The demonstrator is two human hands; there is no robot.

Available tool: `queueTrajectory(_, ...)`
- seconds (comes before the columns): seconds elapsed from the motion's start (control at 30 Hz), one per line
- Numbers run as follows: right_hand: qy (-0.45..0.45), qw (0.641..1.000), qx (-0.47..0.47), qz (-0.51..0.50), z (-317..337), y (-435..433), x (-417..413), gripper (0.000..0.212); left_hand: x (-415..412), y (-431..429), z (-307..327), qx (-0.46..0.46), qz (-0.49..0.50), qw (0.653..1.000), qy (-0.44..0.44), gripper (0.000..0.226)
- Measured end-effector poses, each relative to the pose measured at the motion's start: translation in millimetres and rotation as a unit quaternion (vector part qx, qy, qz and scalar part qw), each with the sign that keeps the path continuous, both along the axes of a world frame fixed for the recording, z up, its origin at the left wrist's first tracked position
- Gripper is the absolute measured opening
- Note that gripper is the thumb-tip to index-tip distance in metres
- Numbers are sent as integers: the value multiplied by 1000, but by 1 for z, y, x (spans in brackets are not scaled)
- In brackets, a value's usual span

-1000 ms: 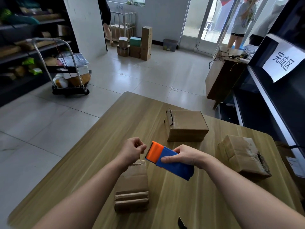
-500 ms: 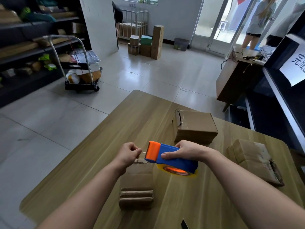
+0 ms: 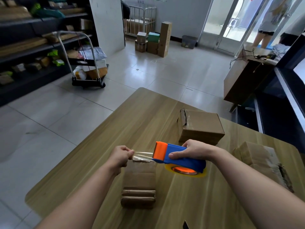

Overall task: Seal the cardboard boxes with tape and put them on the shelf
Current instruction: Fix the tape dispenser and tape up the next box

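My right hand (image 3: 195, 150) grips a blue and orange tape dispenser (image 3: 179, 158) just above the wooden table (image 3: 145, 113). My left hand (image 3: 121, 156) pinches the free end of the clear tape (image 3: 142, 155), which stretches from the dispenser's orange head to my fingers. Under the tape lies a small cardboard box (image 3: 139, 180), its far end below the strip. A second cardboard box (image 3: 202, 126) stands behind the dispenser. A third box (image 3: 262, 161) lies at the right, with a worn label.
A dark shelf unit (image 3: 290, 100) runs along the right beside the table. A wooden desk (image 3: 244, 76) stands behind it. A loaded trolley (image 3: 87, 70) sits on the tiled floor at the left, near racks of parcels. A person stands at the glass door.
My hands have drawn apart: the left one has pulled a strip of clear tape out of the dispenser. The dispenser has tilted level, showing the orange roll beneath.
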State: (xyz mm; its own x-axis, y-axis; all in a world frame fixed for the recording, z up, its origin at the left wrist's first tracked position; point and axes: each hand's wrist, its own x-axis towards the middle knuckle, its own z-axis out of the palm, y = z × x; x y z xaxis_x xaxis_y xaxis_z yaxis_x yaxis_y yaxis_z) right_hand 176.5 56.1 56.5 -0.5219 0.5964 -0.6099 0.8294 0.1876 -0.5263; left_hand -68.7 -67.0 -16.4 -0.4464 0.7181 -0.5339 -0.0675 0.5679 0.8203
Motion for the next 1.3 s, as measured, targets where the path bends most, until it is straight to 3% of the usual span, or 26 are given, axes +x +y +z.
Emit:
queueTrajectory(0.3, -22, 1000, -2, 9, -10, 5, 2, 88, 0, -11, 4, 46, -22, 996, -74, 26)
queueTrajectory(0.43, -23, 1000, -3, 21, -9, 6, 1, 96, 3, -5, -2, 79, -10, 997, 15, 29)
queueTrajectory(0.57, -22, 999, -13, 36, 2, 9, -3, 91, -4, -1, -5, 79, -9, 993, 89, 30)
queueTrajectory(0.83, -28, 998, -52, 38, 10, 10, -6, 93, -13, 1, -2, 60, -12, 993, 97, 29)
queueTrajectory(1.17, -60, 997, -18, 37, -8, 11, -4, 97, -5, -9, -21, 11, -1, 991, 135, 30)
queueTrajectory(1.3, -82, 996, -14, 35, -21, 13, -10, 84, -5, -13, -29, -33, -9, 982, 184, 27)
